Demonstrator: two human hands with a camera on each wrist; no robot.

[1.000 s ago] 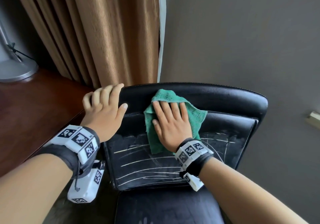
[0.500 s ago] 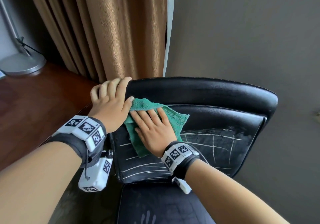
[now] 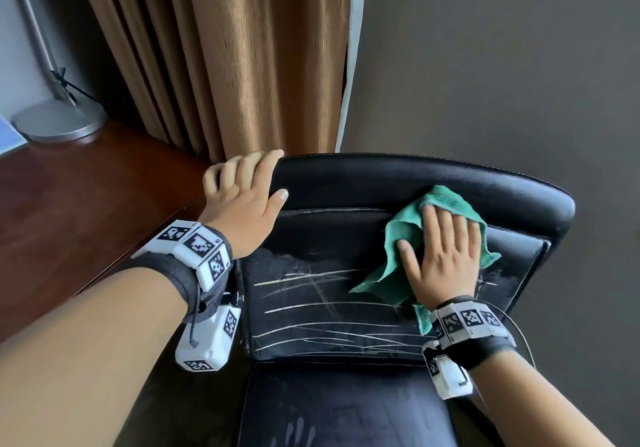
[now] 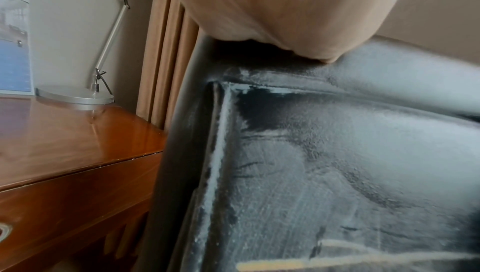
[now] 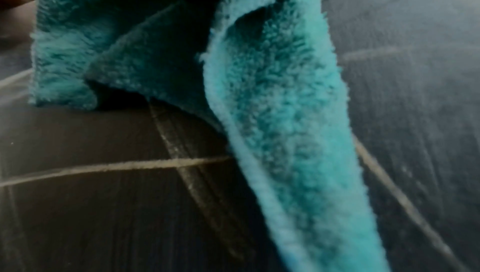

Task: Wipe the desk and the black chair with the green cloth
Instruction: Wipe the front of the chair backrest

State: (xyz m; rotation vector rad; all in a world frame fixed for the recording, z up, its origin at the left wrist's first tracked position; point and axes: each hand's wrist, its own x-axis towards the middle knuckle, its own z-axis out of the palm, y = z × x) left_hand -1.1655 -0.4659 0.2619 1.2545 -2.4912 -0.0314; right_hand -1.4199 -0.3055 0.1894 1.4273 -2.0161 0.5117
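Note:
The black chair (image 3: 363,187) faces me, its backrest pad streaked with pale scratch-like lines and dusty smears (image 4: 324,163). My right hand (image 3: 441,249) lies flat with straight fingers on the green cloth (image 3: 391,266), pressing it against the upper right of the backrest. A fold of the cloth (image 5: 285,112) hangs down below the palm. My left hand (image 3: 242,193) grips the chair's top left corner, fingers curled over the edge, thumb on the front. The brown wooden desk (image 3: 76,211) stands to the left of the chair.
A silver lamp base (image 3: 59,121) and its arm stand at the desk's far corner (image 4: 75,97). Brown curtains (image 3: 225,55) hang behind the chair, and a grey wall (image 3: 502,65) is to the right. The chair seat (image 3: 339,408) lies below.
My right hand has swept the green cloth from the left side of the backrest over to the upper right. The left hand keeps its hold on the chair's top corner.

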